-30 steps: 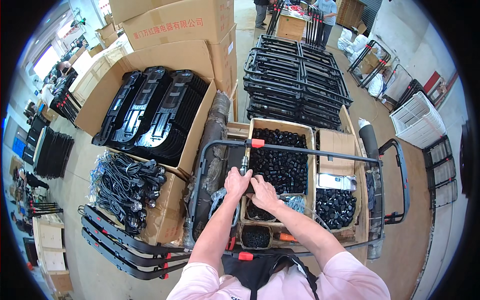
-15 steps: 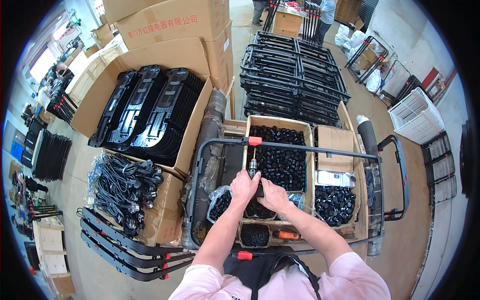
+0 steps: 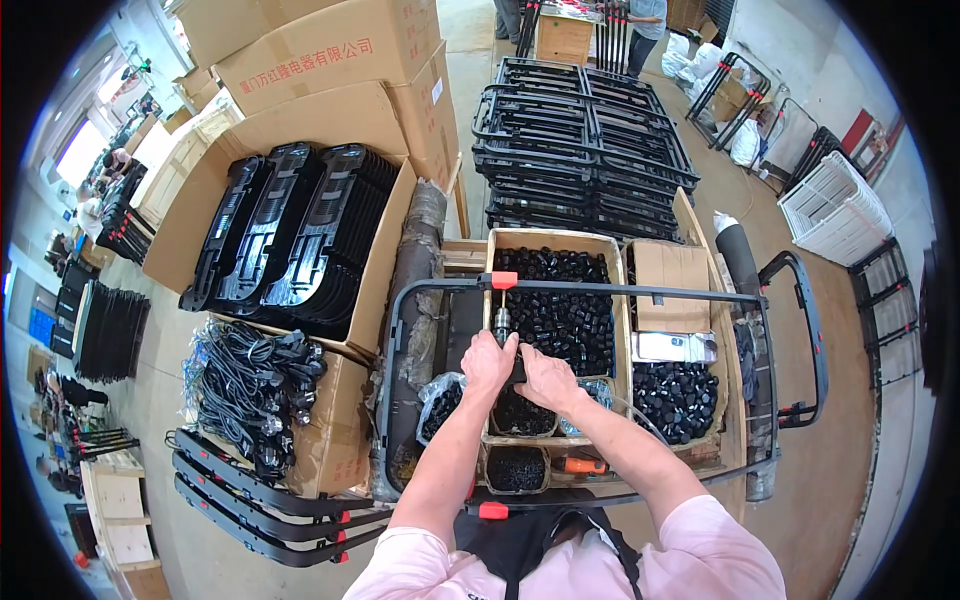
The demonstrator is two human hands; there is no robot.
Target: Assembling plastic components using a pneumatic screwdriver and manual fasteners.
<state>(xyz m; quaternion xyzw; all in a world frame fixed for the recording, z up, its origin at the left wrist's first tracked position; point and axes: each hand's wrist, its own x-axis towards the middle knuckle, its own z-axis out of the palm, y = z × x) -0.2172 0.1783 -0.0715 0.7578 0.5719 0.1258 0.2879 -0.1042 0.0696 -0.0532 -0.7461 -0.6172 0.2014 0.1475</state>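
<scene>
Closest to the person, the near bar of a black frame (image 3: 640, 497) passes in front of the body, and a red block (image 3: 493, 511) sits on it. Just beyond are a small tray (image 3: 490, 486) of tiny black parts and, to its right, an orange tool (image 3: 580, 465).

Above this, both hands are on one drill (image 3: 502, 320). The left hand (image 3: 488, 362) is closed around the drill from its left side, with the thumb along the top. The right hand (image 3: 548, 378) grips it from the right side, its fingers bent and partly hidden. The drill is inside the frame and points away from the person, toward a red clip (image 3: 504, 281) on the far bar; whether the bit touches the clip, I cannot tell.

A bag (image 3: 440, 408) of black parts lies left of the hands. To the right, black caps (image 3: 675, 400) fill a box. More caps (image 3: 565, 325) lie in a bigger box, beyond the hands and under the far bar.

On the left there is a heap of cables (image 3: 255, 385), and behind it a carton (image 3: 392, 268) with black panels (image 3: 290, 235). Farther away, more black frames (image 3: 585, 150) lie in a stack, and behind them stands another person (image 3: 647, 25).
</scene>
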